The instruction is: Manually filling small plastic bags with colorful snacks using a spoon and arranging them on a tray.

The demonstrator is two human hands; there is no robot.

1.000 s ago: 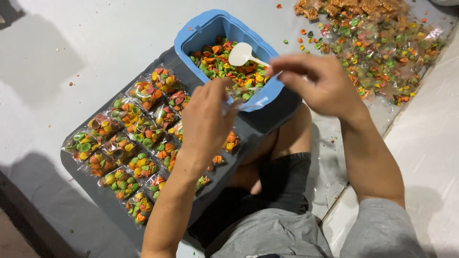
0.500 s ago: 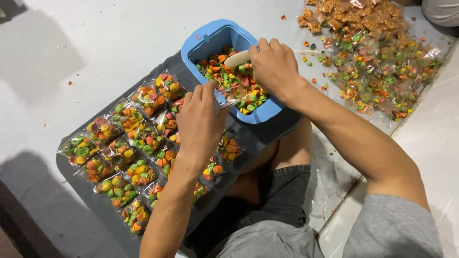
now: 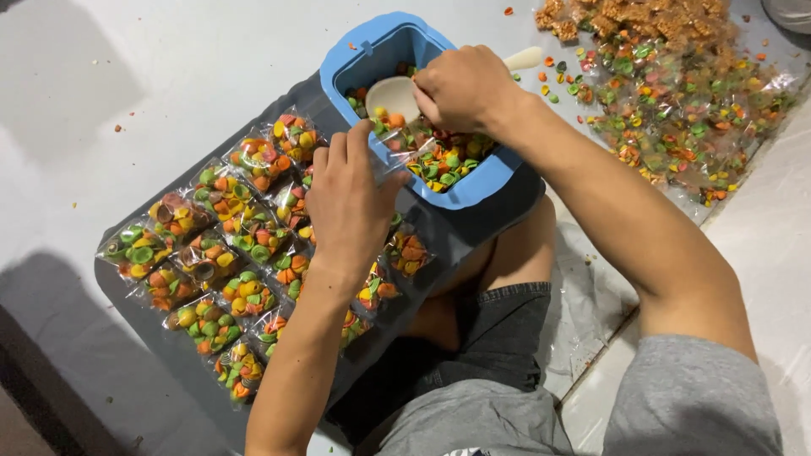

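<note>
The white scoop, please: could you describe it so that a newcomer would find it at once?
Start at the blue tub of coloured snack pieces on the dark tray. Over it, the right hand grips the white scoop, bowl towards the left hand, which holds a clear bag. It is the only plain white item among orange, green and yellow.

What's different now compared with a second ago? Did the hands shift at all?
The right hand swung the white spoon from the tub's far edge down into the coloured snacks. The left hand moved up, holding a clear bag at the blue tub. The filled packets on the tray stayed put.
</note>
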